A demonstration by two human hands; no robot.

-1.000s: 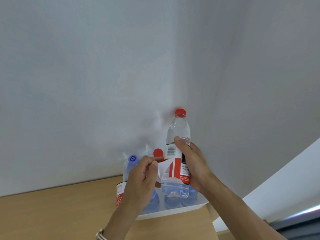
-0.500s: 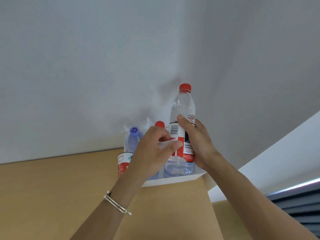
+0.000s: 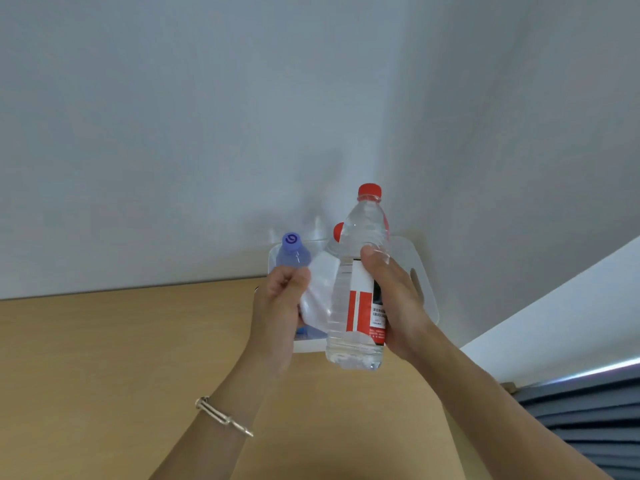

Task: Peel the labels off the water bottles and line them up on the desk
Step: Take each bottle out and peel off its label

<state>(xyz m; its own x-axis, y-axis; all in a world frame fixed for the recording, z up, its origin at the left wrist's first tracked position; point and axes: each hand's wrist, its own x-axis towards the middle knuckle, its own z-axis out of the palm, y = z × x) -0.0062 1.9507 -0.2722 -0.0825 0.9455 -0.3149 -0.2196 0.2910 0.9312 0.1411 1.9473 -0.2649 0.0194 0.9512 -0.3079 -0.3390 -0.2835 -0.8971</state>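
My right hand [image 3: 394, 299] grips a clear water bottle [image 3: 360, 278] with a red cap, held upright above the desk. Its red and white label [image 3: 320, 292] is half peeled; the loose white flap stretches left from the bottle. My left hand [image 3: 280, 306] pinches that flap between thumb and fingers. Part of the label still clings to the bottle under my right palm. Behind my hands, a white bin [image 3: 420, 271] holds a bottle with a purple cap [image 3: 292, 249] and another with a red cap [image 3: 337, 233], mostly hidden.
The wooden desk [image 3: 104, 358] runs left and toward me. White walls meet in a corner behind the bin. A white ledge [image 3: 554, 323] and a dark slatted surface [image 3: 588, 420] lie at the right.
My left hand has pulled the label flap out to the left, baring more of the bottle. Both hands and the bottle have come lower and nearer to me.
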